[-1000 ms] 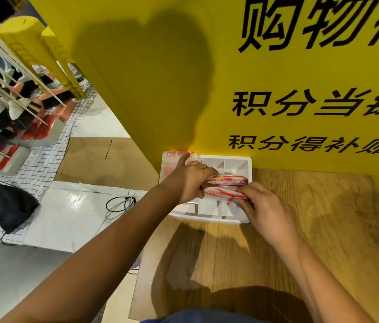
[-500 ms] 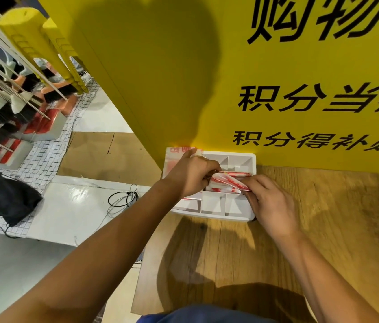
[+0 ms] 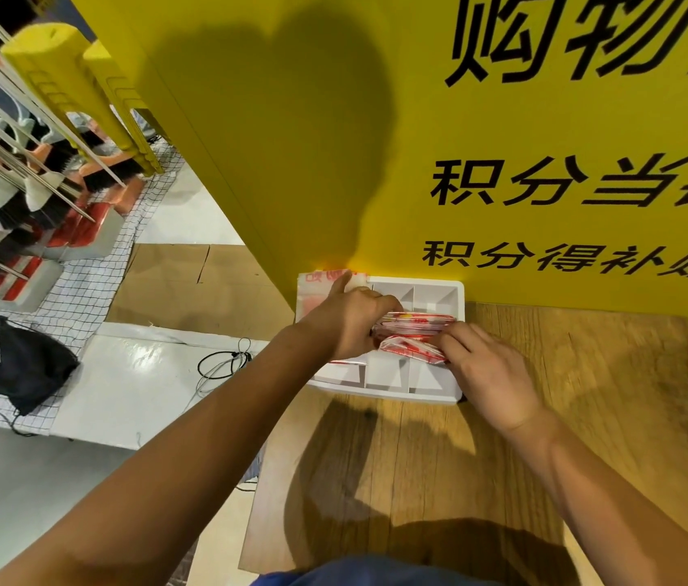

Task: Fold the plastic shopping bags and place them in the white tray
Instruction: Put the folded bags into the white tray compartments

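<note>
A white tray [image 3: 439,289] with several compartments sits at the far edge of the wooden table, against the yellow board. Two folded red-and-white plastic bags lie across its middle: a far one [image 3: 418,321] and a near one [image 3: 412,348]. My left hand [image 3: 350,321] has its fingers curled onto the left ends of these bags, index finger stretched toward the tray's far left corner. My right hand [image 3: 486,370] pinches the right end of the near bag. More red-printed plastic [image 3: 319,285] lies flat at the tray's left side, partly under my left hand.
The wooden table [image 3: 587,416] holds the tray. A yellow sign board [image 3: 503,141] with black characters stands directly behind it. Left of the table, below, are cardboard sheets [image 3: 190,285], a black cloth bag [image 3: 25,365], a coiled cable [image 3: 224,361] and racks of brushes [image 3: 16,205].
The folded bags have been pressed flatter into the tray's middle row. Both hands stayed at the bags, the right hand shifting slightly right along the near bag.
</note>
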Available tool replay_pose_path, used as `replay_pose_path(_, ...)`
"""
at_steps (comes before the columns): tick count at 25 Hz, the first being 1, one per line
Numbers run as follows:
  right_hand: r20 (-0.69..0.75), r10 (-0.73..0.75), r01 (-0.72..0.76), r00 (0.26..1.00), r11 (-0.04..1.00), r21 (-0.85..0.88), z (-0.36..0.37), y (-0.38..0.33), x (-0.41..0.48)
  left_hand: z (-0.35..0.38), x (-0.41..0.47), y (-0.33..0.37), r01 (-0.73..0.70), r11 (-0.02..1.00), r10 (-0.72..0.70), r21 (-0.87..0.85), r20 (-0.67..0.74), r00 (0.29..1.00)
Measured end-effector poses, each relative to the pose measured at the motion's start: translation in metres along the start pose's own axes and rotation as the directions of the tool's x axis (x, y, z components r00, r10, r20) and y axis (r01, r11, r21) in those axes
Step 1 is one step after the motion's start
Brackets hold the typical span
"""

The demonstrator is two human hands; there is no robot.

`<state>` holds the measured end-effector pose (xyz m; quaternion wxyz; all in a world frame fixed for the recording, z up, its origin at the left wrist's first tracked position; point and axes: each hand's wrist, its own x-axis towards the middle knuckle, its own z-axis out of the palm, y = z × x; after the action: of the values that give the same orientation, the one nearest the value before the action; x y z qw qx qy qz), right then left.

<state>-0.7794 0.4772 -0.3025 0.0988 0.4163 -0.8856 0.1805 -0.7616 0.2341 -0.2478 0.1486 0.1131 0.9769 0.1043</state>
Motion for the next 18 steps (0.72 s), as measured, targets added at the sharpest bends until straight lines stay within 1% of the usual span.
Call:
replay_pose_path(2, 0.049, 0.016, -0.016, 0.999, 1.0, -0.02, 0.001, 0.0, 0.002, -0.005, -0.002, 0.003, -0.013, 0.998, 0.006, 0.059, 0.104, 0.995)
replay_pose_path(3, 0.056, 0.039, -0.038, 0.998, 0.999, -0.023, 0.001, -0.001, 0.003, -0.005, -0.002, 0.005, -0.018, 0.998, 0.009, 0.068, 0.125, 0.992)
replay_pose_path(4, 0.057, 0.064, -0.063, 0.996, 0.998, -0.025, 0.001, -0.002, 0.005, -0.004, -0.003, 0.006, -0.017, 0.999, 0.012, 0.051, 0.11, 0.994)
replay_pose_path(6, 0.069, 0.11, -0.109, 0.992, 0.994, -0.017, -0.003, -0.004, 0.011, 0.0, -0.004, 0.004, -0.008, 1.0, 0.008, -0.001, 0.017, 1.0)
replay_pose_path(9, 0.147, 0.145, -0.144, 0.978, 0.989, -0.016, -0.012, -0.003, 0.013, 0.004, -0.004, 0.005, 0.0, 1.0, 0.0, 0.006, -0.058, 0.998)
replay_pose_path(12, 0.177, 0.127, -0.132, 0.976, 0.991, 0.018, -0.021, -0.004, 0.011, 0.004, -0.002, 0.007, -0.011, 0.995, 0.017, 0.095, -0.065, 0.998)
replay_pose_path(14, 0.229, 0.162, -0.175, 0.96, 0.984, 0.035, -0.023, -0.005, 0.014, 0.003, -0.002, 0.008, -0.031, 0.984, 0.038, 0.174, -0.039, 0.999)
replay_pose_path(18, 0.263, 0.213, -0.235, 0.941, 0.971, 0.054, -0.024, -0.008, 0.022, -0.004, 0.001, 0.01, -0.036, 0.978, 0.033, 0.204, 0.017, 0.999)
